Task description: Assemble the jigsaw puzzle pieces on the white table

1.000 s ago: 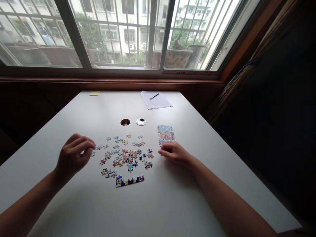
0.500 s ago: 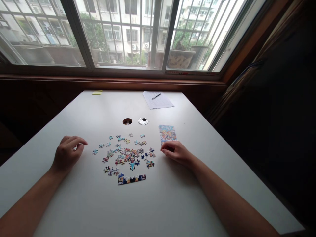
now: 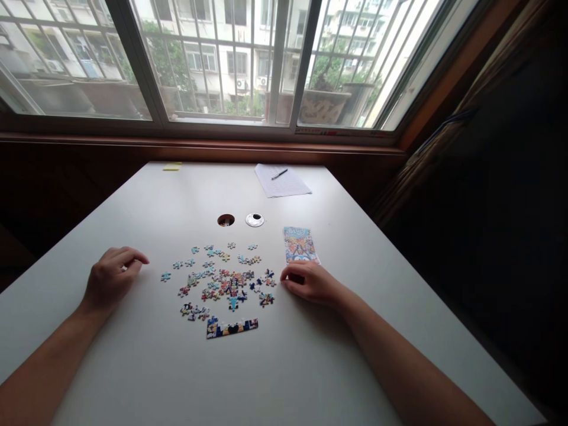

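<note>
Several loose jigsaw pieces (image 3: 222,279) lie scattered in the middle of a white table (image 3: 284,367). A joined strip of pieces (image 3: 232,327) lies just in front of them. A small colourful picture card (image 3: 299,244) lies to the right of the pile. My left hand (image 3: 109,278) rests on the table left of the pieces, fingers loosely curled, with nothing visible in it. My right hand (image 3: 308,281) rests with curled fingers just below the card, its fingertips close to the rightmost pieces; I cannot see whether it holds a piece.
A sheet of paper (image 3: 281,180) with a pen (image 3: 279,173) lies at the table's far edge, and a yellow sticky note (image 3: 171,167) at the far left. A cable hole (image 3: 226,220) and its round cap (image 3: 254,220) sit behind the pieces. Window and dark curtain beyond.
My left hand has drawn back to the left, away from the pieces. My right hand has shifted slightly down from the card's lower edge. The pieces lie as before.
</note>
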The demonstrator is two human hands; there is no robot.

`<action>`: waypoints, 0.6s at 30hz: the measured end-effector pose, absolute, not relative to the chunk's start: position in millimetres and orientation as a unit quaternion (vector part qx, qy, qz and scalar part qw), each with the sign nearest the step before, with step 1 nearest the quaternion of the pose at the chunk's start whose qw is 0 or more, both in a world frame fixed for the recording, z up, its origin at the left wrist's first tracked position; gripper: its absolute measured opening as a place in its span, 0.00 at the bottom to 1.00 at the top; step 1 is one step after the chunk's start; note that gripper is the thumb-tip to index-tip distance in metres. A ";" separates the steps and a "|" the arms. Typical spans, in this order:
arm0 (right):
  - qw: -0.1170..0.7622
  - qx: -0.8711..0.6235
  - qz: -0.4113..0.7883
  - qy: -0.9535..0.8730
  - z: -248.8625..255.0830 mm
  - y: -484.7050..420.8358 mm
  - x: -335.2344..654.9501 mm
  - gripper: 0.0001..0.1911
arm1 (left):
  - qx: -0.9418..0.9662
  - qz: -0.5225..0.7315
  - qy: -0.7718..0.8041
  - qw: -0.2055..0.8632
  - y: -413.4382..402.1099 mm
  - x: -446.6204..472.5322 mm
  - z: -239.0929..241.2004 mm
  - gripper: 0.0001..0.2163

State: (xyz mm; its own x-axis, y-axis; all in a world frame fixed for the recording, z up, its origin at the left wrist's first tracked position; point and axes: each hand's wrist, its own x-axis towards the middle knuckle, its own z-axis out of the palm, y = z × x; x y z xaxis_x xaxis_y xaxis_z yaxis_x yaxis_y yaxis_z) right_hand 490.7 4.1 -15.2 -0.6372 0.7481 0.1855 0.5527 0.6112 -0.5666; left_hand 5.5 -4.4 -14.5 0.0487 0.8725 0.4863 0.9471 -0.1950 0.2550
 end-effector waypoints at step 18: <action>0.204 -0.374 0.228 -0.875 -11.7 0.7 486.9 0.06 | -0.630 -0.289 -0.720 0.029 -0.3 -10.7 -19.4 0.10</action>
State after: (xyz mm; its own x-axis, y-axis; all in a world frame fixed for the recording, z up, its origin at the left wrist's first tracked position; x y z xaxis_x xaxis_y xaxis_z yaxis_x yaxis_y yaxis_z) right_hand 486.9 0.7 -11.7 -0.6364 0.7485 0.1863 0.5619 0.6153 -0.5528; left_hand -10.7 -0.3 -19.4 -0.2049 0.8908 0.4055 0.9244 0.0399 0.3794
